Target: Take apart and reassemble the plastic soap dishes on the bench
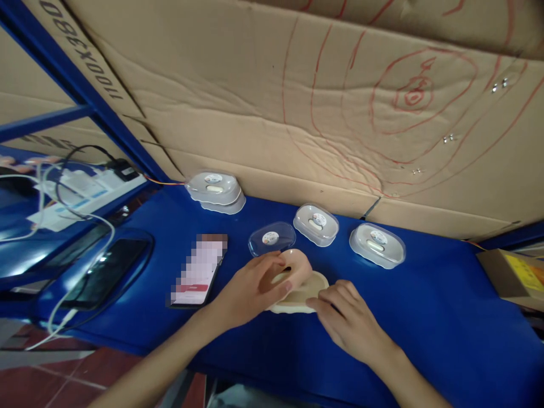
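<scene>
In my left hand (261,289) is a pale pink, rounded piece (301,263) with a dark hole, held tilted between thumb and fingers. Beneath it lies a shallow cream dish (312,294) with a wavy rim, partly covered by the piece and my fingers. My right hand (348,317) pinches the dish's right rim with bent fingers. Just behind my left hand, a clear oval lid (272,239) with a round sticker rests on the blue tabletop (263,351).
Along the cardboard wall (238,130) stand lidded containers: a stacked pair (216,192), a middle one (317,225) and a right one (377,245). To the left are a lit phone (199,272), a dark phone (108,275), cables and a power strip (91,198). A cardboard box (512,277) sits far right.
</scene>
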{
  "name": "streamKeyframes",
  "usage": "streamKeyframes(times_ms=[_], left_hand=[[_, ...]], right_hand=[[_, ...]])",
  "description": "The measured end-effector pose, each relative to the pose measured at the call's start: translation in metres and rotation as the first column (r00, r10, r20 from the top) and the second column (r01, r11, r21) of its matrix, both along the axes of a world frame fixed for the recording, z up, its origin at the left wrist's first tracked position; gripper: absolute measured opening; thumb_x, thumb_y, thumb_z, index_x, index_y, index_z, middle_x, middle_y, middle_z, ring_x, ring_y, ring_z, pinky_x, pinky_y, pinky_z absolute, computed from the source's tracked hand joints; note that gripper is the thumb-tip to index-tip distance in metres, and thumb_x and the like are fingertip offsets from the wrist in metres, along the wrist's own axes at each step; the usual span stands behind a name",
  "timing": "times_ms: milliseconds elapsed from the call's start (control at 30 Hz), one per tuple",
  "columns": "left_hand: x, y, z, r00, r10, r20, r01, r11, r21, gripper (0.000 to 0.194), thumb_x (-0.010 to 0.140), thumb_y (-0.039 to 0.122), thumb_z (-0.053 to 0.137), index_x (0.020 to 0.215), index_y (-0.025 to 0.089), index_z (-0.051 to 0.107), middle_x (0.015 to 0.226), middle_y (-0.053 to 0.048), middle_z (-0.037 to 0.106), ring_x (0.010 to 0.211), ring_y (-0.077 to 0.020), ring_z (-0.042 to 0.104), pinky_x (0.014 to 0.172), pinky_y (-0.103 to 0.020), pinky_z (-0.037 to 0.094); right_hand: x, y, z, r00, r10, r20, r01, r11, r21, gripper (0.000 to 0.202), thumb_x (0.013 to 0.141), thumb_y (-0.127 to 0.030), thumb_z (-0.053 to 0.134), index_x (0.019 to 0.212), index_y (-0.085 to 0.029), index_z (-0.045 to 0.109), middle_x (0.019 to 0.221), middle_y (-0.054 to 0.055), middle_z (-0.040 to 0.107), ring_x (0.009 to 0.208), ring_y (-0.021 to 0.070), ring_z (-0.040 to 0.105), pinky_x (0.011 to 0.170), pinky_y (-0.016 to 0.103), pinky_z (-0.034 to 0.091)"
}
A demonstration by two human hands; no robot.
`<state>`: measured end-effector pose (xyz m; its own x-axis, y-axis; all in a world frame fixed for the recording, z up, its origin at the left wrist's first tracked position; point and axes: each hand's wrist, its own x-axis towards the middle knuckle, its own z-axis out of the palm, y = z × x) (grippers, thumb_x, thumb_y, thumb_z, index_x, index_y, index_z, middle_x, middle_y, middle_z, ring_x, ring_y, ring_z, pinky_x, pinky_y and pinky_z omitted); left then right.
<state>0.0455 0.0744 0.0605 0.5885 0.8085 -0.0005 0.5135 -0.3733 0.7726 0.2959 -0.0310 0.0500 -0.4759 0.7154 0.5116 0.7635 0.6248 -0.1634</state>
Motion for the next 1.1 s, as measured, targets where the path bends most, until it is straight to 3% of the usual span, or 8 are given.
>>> streamKeyframes(times_ms=[67,133,233,333,633,733,900,1100], left_hand=[[0.000,0.004,-0.004,0.993,-0.050,-0.110,0.070,0.980,0.186,0.036,0.094,0.046,0.071,0.124,0.025,0.067,0.151,-0.012,0.062,0.143,-0.0357,0.055,0.116,-0.055,0.044],[0.000,0.009,-0.008,0.981,-0.070,-0.180,0.121,0.949,0.289,0.032,0.095,0.040,0.072,0.123,0.024,0.066,0.157,-0.013,0.057,0.146,-0.0352,0.052,0.117,-0.056,0.043],[0.000,0.015,-0.011,0.967,-0.107,-0.233,0.187,0.916,0.355,0.034,0.096,0.035,0.072,0.127,0.024,0.063,0.161,-0.014,0.053,0.150,-0.0328,0.049,0.118,-0.054,0.044],[-0.001,0.019,-0.012,0.954,-0.131,-0.269,0.229,0.900,0.372,0.037,0.098,0.036,0.071,0.131,0.023,0.062,0.162,-0.016,0.052,0.153,-0.0332,0.045,0.120,-0.055,0.042],[0.003,0.022,-0.018,0.938,-0.154,-0.309,0.273,0.880,0.389,0.032,0.100,0.030,0.066,0.132,0.024,0.065,0.160,-0.013,0.054,0.159,-0.0330,0.035,0.127,-0.060,0.030],[0.005,0.017,-0.019,0.945,-0.121,-0.304,0.245,0.876,0.416,0.039,0.101,0.032,0.064,0.139,0.024,0.062,0.168,-0.016,0.043,0.159,-0.0368,0.033,0.127,-0.064,0.029],[0.017,0.011,-0.006,0.957,-0.164,-0.239,0.264,0.835,0.482,0.041,0.103,0.034,0.061,0.144,0.027,0.060,0.160,-0.014,0.051,0.153,-0.0344,0.042,0.126,-0.057,0.034],[0.026,0.031,-0.007,0.958,-0.116,-0.264,0.246,0.803,0.542,0.046,0.102,0.046,0.061,0.139,0.019,0.061,0.163,-0.024,0.044,0.151,-0.0410,0.042,0.123,-0.067,0.031]], right_hand=[[-0.003,-0.003,0.000,0.999,0.046,0.021,-0.044,0.995,-0.093,0.024,0.102,-0.007,0.052,0.113,-0.018,0.069,0.090,0.005,0.067,0.085,0.0204,0.059,0.081,0.037,0.048],[-0.006,-0.007,-0.001,0.996,0.089,0.023,-0.082,0.975,-0.208,0.023,0.102,-0.007,0.051,0.110,-0.020,0.068,0.091,0.005,0.067,0.088,0.0208,0.059,0.082,0.037,0.046],[-0.011,-0.012,-0.002,0.991,0.134,0.027,-0.115,0.923,-0.366,0.022,0.100,-0.007,0.054,0.111,-0.022,0.066,0.098,0.004,0.068,0.094,0.0212,0.060,0.088,0.038,0.044],[-0.013,-0.014,-0.003,0.990,0.143,0.017,-0.122,0.894,-0.431,0.017,0.102,-0.013,0.056,0.113,-0.023,0.065,0.107,0.004,0.070,0.101,0.0209,0.062,0.099,0.041,0.041],[-0.010,-0.011,-0.004,0.992,0.124,-0.033,-0.125,0.872,-0.473,0.022,0.091,-0.007,0.061,0.107,-0.022,0.063,0.119,0.004,0.070,0.111,0.0225,0.063,0.110,0.045,0.038],[-0.011,-0.010,-0.006,0.996,0.090,-0.026,-0.092,0.891,-0.444,0.023,0.095,-0.008,0.060,0.113,-0.022,0.063,0.121,0.004,0.071,0.112,0.0232,0.063,0.109,0.046,0.040],[-0.011,-0.008,-0.009,0.998,0.067,-0.009,-0.065,0.908,-0.415,0.021,0.100,-0.011,0.059,0.117,-0.022,0.064,0.121,0.006,0.071,0.112,0.0235,0.065,0.107,0.046,0.042],[-0.009,-0.003,-0.010,0.997,0.061,-0.041,-0.073,0.911,-0.407,0.024,0.104,-0.027,0.064,0.128,-0.022,0.062,0.120,0.008,0.072,0.113,0.0248,0.066,0.102,0.044,0.047]])
